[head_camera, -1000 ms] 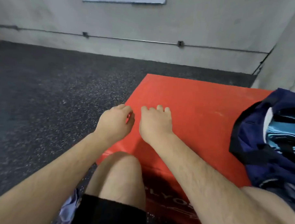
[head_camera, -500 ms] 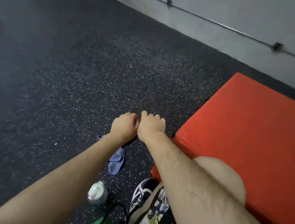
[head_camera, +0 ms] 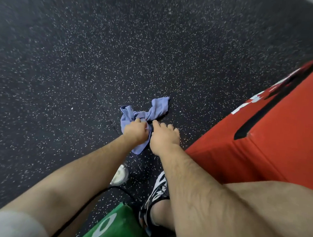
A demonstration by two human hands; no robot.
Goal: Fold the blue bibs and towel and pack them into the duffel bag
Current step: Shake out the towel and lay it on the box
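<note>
On open floor (head_camera: 82,70) — crumpled towel (head_camera: 159,107)

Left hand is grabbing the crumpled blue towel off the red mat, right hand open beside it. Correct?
Not quite. In the head view the towel lies on the speckled floor, beside the red mat, not on it. The left hand grips it; the right hand is open alongside.

No word or number can be read. A white ring-shaped emblem sits on the green bag (head_camera: 111,224), below the left hand (head_camera: 135,131) near the bottom edge. White lettering on the red padded box (head_camera: 258,149), right of the right hand (head_camera: 164,138), is too blurred to read.
</note>
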